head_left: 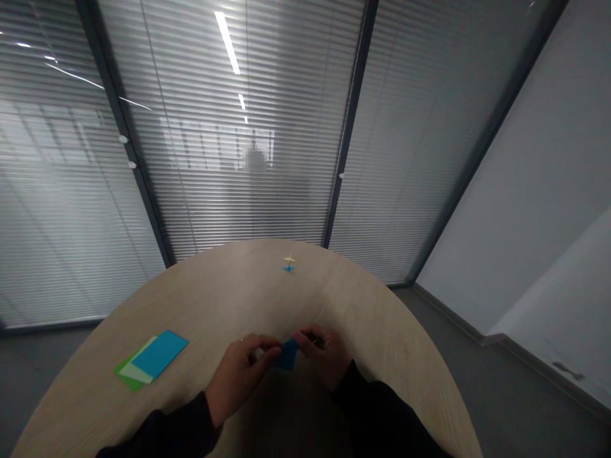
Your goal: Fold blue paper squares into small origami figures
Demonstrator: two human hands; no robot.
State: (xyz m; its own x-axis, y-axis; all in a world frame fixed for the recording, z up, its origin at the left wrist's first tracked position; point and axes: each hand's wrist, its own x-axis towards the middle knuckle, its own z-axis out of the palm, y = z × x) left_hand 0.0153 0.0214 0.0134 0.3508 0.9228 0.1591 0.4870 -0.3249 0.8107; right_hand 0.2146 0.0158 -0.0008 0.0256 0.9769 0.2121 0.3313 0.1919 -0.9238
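A small piece of folded blue paper (287, 356) is held between my two hands, low over the near part of the table. My left hand (241, 372) pinches its left side between thumb and fingers. On the other side, my right hand (325, 352) grips the upper right edge with thumb and forefinger. The paper's fold details are too small and dark to make out, and the fingertips cover parts of its edges.
The round wooden table (229, 292) carries a fanned stack of blue and green paper sheets (160, 355) at left. Toward the far edge sit a small yellow folded paper figure (289, 259) and a blue one (289, 268). Glass panels with blinds (252, 210) stand behind; a white wall (525, 191) is at right.
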